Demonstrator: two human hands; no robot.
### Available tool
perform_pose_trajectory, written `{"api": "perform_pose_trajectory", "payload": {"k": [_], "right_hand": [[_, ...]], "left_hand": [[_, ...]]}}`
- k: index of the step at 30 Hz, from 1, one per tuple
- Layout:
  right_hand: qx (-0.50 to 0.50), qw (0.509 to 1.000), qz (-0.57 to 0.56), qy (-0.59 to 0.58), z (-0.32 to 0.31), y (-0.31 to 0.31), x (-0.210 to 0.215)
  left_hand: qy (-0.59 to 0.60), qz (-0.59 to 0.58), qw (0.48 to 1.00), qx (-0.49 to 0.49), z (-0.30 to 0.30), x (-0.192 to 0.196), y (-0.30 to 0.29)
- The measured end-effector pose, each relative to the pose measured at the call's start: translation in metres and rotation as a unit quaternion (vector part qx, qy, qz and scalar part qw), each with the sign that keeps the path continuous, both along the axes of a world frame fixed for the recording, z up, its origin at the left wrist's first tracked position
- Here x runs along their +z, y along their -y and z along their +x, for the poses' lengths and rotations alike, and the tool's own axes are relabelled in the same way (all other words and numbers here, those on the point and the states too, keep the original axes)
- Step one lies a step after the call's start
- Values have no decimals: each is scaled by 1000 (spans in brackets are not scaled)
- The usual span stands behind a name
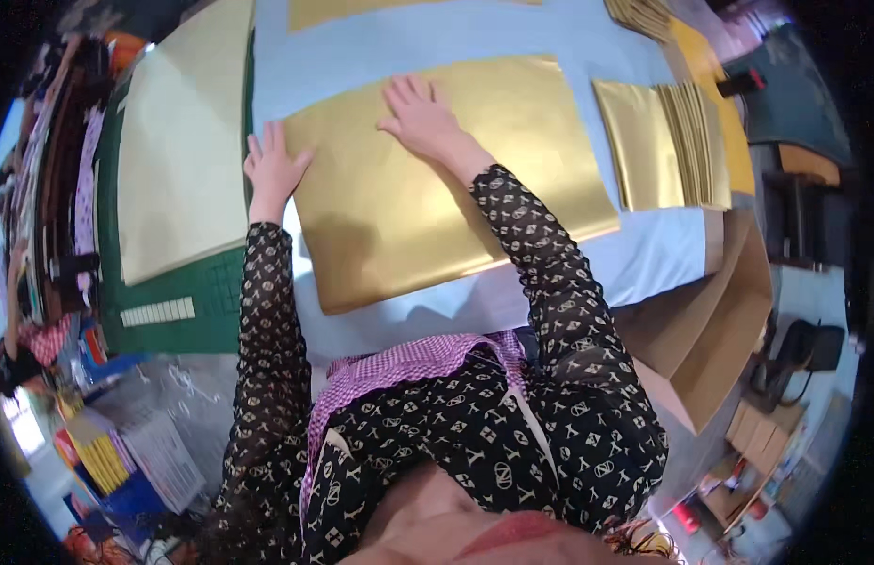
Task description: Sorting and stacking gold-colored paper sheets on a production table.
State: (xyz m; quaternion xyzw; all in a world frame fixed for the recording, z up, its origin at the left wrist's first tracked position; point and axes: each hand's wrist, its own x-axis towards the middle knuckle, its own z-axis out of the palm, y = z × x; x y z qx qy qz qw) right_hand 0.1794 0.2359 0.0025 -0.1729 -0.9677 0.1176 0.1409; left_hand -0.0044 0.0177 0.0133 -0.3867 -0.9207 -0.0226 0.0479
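Note:
A large, flat gold sheet (522,151) with a metallic sheen lies on the pale blue table covering (362,52) in front of me. My left hand (275,169) rests at the sheet's upper left corner, fingers spread, partly over its left edge. Flat on the sheet nearer its far edge is my right hand (421,118), its fingers stretched out and thumb apart. Neither hand grips anything. To the right of the sheet stands a row of folded gold pieces (687,141), overlapping one another.
On the left, a stack of cream sheets (183,151) lies on a green cutting mat (220,301) beside a strip of small white pieces (157,312). More folded gold pieces (639,17) sit at the far right. An open cardboard box (710,348) stands below the table's right edge.

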Motion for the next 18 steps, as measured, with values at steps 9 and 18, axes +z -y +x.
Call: {"api": "perform_pose_trajectory", "payload": {"k": [9,18], "right_hand": [[-14,999,1,-44,14,-16,7],[-226,974,1,3,51,-98,-3]], "left_hand": [[24,0,1000,-10,3,0,2],[15,5,1000,-12,1,-1,6]]}}
